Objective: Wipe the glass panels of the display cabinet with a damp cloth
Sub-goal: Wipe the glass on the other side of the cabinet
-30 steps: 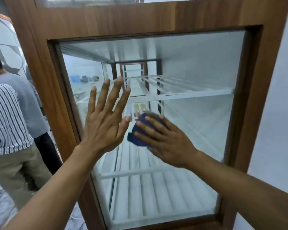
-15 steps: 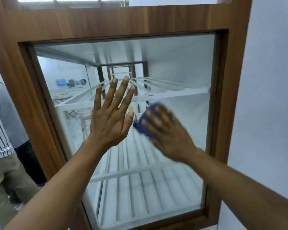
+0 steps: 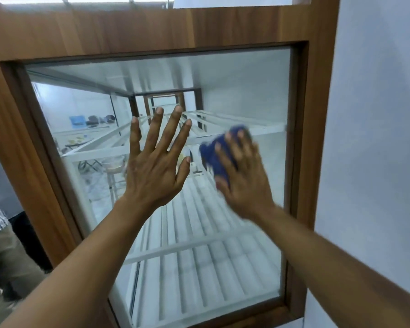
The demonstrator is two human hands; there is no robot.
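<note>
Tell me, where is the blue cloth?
In the head view, the blue cloth lies under the right hand on the glass panel, right of the left hand.

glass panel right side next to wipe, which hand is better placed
Right, likely. The right hand presses the blue cloth against the glass panel nearer that edge; the left hand is bare, fingers spread flat.

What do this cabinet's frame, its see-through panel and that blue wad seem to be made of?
Frame: wood or wood-look laminate, brown grain, smooth matte. Panel: clear glass; white shelves show through it. Blue cloth: soft fabric, bunched; too blurred to tell the weave.
</note>
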